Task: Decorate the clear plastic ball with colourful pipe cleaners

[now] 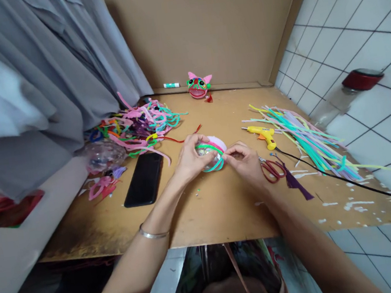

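Observation:
A clear round ball (206, 152) wrapped with green, pink and white fuzzy pipe cleaners sits near the middle of the table. My left hand (193, 158) grips its left side, thumb across the front and fingers over the top. At the ball's right side, the thumb and index finger of my right hand (245, 159) pinch a green pipe cleaner (220, 154) against it. Close to my right hand lie red-handled scissors (273, 170), partly hidden, and a purple tassel (296, 184).
A yellow glue gun (262, 134) with a black cord lies right, beside a bundle of pastel pipe cleaners (308, 137). A black phone (143, 179) and a tangled pipe-cleaner pile (142, 119) are left. A pink animal-head figure (198, 86) and a glue stick (171, 85) stand at the back.

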`<state>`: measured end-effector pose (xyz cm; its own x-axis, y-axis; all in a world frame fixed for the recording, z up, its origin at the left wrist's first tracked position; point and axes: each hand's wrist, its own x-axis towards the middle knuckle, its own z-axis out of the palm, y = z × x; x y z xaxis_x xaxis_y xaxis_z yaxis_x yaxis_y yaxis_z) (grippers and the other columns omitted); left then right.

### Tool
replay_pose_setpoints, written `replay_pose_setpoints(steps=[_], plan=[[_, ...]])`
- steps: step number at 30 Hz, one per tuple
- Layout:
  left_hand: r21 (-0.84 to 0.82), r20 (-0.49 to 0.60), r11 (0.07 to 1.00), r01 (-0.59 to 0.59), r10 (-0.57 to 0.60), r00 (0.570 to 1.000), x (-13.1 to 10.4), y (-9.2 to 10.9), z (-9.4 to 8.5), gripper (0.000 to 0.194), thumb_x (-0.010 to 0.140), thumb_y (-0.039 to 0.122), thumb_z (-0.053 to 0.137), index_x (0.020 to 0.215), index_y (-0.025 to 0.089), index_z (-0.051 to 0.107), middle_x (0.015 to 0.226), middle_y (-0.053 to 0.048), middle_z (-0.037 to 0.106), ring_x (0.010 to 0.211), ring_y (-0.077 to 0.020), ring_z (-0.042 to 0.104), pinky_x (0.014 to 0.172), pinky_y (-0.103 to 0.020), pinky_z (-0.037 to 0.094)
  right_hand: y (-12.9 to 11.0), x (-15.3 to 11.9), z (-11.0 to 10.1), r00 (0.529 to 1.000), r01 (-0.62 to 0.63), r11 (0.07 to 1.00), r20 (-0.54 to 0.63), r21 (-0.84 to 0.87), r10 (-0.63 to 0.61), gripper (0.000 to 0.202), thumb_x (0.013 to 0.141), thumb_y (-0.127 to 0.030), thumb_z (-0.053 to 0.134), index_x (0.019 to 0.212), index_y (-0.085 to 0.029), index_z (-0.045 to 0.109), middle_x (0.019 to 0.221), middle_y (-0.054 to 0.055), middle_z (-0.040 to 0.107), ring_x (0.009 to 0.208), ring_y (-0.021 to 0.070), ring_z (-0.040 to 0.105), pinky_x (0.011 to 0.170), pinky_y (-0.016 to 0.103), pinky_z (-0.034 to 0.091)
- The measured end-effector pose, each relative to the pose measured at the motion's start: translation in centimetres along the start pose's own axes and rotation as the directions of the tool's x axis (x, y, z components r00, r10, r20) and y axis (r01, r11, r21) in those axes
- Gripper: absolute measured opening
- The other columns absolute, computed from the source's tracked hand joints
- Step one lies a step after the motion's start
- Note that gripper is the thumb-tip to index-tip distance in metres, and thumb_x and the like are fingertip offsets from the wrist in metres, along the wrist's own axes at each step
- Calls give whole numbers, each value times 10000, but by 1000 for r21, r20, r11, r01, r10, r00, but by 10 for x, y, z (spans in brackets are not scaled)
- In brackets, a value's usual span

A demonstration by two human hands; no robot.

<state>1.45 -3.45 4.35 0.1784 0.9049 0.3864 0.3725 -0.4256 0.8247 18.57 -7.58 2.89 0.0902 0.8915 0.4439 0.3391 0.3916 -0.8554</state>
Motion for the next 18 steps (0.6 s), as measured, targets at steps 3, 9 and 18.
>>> replay_pose_setpoints(steps=[3,9,18], plan=[[-4,5,1000,3,-3,1000,-1,1,0,311,613,229,700,894,210,567,995,-37,580,982,-204,569,904,-353,452,3,1,0,997,-76,996,15,40,76,107,699,-305,686,704,-209,638,718,-3,615,644,138,581,611,264,483],[7,-11,1000,9,-9,1000,-2,8,1,254,673,292,695,874,204,567,971,-41,588,964,-205,571,891,-360,447,4,-1,-3,997,68,993,37,-92,-65,60,770,-265,639,744,-221,670,744,10,642,709,161,607,669,282,496],[75,-60,997,32,-27,998,-3,11,6,262,625,227,691,836,200,538,935,-30,556,946,-203,556,882,-355,444,-4,0,-6,998,31,998,62,-62,-27,97,775,-259,589,761,-218,676,767,12,667,721,159,627,692,285,505]])
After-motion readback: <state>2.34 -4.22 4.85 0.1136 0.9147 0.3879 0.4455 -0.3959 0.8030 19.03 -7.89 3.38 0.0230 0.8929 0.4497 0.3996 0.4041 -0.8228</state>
